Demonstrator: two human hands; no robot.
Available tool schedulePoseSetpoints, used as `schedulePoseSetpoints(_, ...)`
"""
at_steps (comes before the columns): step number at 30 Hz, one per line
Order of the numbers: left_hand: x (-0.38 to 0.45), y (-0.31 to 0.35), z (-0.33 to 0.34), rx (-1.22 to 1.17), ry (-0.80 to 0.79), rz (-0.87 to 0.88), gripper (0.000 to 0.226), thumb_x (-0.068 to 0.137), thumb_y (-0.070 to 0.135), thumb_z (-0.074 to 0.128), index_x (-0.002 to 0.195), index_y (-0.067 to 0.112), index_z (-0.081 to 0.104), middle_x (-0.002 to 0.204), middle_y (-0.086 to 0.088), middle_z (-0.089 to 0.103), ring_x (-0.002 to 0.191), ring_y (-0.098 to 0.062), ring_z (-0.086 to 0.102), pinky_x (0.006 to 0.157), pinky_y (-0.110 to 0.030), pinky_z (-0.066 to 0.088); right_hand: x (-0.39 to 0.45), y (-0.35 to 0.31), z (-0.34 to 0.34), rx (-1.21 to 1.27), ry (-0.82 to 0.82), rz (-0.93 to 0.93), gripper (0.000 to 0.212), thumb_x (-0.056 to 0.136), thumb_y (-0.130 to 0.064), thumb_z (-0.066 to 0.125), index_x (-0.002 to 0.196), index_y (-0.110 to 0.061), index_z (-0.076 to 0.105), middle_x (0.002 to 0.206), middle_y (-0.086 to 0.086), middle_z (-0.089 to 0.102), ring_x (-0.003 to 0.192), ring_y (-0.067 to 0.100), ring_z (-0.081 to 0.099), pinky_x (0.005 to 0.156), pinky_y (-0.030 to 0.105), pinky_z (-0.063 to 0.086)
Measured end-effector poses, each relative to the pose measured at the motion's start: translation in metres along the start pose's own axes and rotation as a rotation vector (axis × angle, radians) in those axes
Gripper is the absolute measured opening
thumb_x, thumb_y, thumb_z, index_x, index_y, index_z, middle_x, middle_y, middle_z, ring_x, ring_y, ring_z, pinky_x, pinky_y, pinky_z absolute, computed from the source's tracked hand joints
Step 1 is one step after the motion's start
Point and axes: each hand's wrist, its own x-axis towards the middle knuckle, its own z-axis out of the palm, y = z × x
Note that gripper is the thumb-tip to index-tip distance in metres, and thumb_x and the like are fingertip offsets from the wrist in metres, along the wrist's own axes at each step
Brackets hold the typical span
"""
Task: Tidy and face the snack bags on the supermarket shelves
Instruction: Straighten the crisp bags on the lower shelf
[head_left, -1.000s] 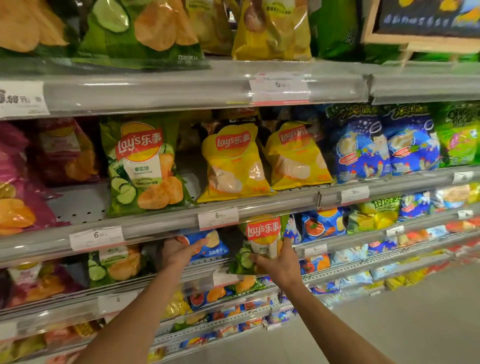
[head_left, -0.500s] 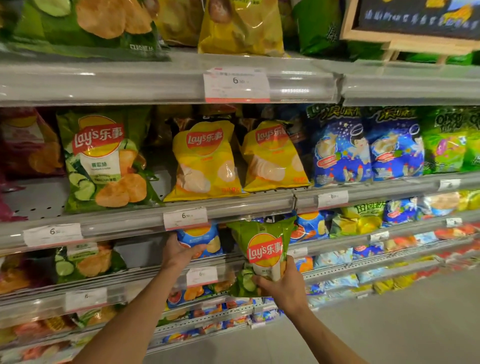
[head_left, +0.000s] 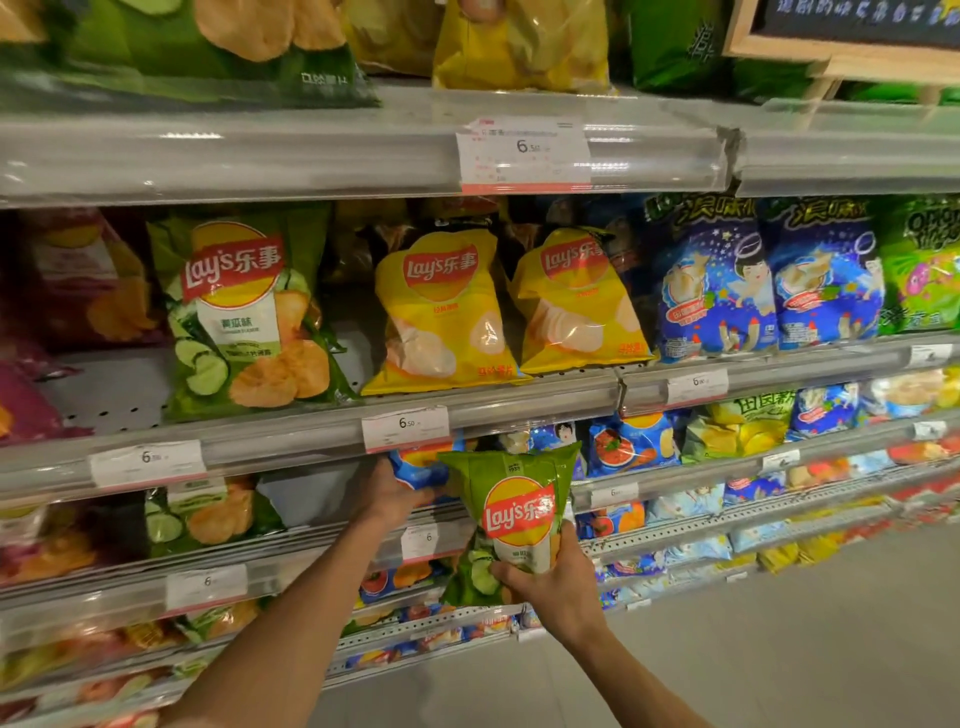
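- Drawn further out from the shelf than half a second ago, a small green Lay's bag (head_left: 511, 514) is now held clear in front of the shelf edge, its logo turned to the camera.
- The bag is gripped near its lower end by the right hand (head_left: 553, 587), fingers curled round the bottom front and thumb wrapped up its right side; the pack stands roughly upright above the fist.
- A blue snack bag (head_left: 415, 467) just left of the green one is grasped by the left hand (head_left: 387, 493), with the thumb laid across its lower front; the fingers behind the bag cannot be seen.
- The blue bag's top is cut off by a price tag (head_left: 406, 428) on the shelf rail (head_left: 260, 447) directly above the left hand, and its right edge is covered by the green bag.
- The green bag's lower corner is hidden by the right hand's fingers, and its printed flavour text is too blurred to be read.
- Both forearms are extended up and forward from the bottom of the view, the left reaching slightly higher and deeper into the shelf than the right.
- Above the hands, a large green Lay's bag (head_left: 244, 312) and two yellow Lay's bags (head_left: 441, 312) are seen standing on the upper shelf.
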Motion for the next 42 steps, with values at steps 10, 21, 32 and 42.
schedulePoseSetpoints(10,-0.047,-0.093,-0.080,0.668,0.274,0.401,0.016,0.082,0.007,0.066,0.098,0.007,0.072,0.101,-0.013,0.069,0.097,-0.030,0.063,0.086,-0.040,0.054,-0.020,-0.056,0.097,-0.072,-0.181,-0.086,0.067,0.060,-0.044,0.096,0.108,-0.039,0.049,0.100,-0.017,0.070,0.093,0.003,0.068,0.078,0.021,0.058)
schedulePoseSetpoints(21,-0.077,-0.148,-0.131,0.970,0.175,0.454,0.059,0.083,0.014,0.071,0.139,0.005,0.055,0.135,-0.010,0.056,0.127,-0.028,0.051,0.112,-0.045,0.041,0.004,-0.141,0.180,-0.285,-0.069,-0.130,0.072,0.067,-0.050,0.086,0.118,-0.019,0.046,0.116,0.004,0.065,0.109,0.031,0.060,0.088,0.045,0.054)
schedulePoseSetpoints(32,-0.080,-0.144,-0.130,0.904,0.163,0.414,0.058,0.102,0.028,0.038,0.155,0.007,0.027,0.151,-0.010,0.036,0.141,-0.025,0.032,0.122,-0.039,0.022,0.045,-0.157,0.209,-0.350,0.020,-0.092,0.059,0.075,-0.055,0.080,0.117,-0.016,0.070,0.115,0.010,0.073,0.111,0.035,0.065,0.095,0.043,0.053)
schedulePoseSetpoints(42,-0.084,-0.149,-0.127,0.984,0.109,0.339,0.069,0.100,0.038,0.038,0.158,0.012,0.012,0.157,-0.008,0.018,0.146,-0.028,0.017,0.123,-0.042,0.018,0.047,-0.141,0.234,-0.233,-0.062,-0.006,0.068,0.075,-0.047,0.084,0.125,-0.013,0.053,0.124,0.010,0.067,0.118,0.033,0.062,0.101,0.048,0.051)
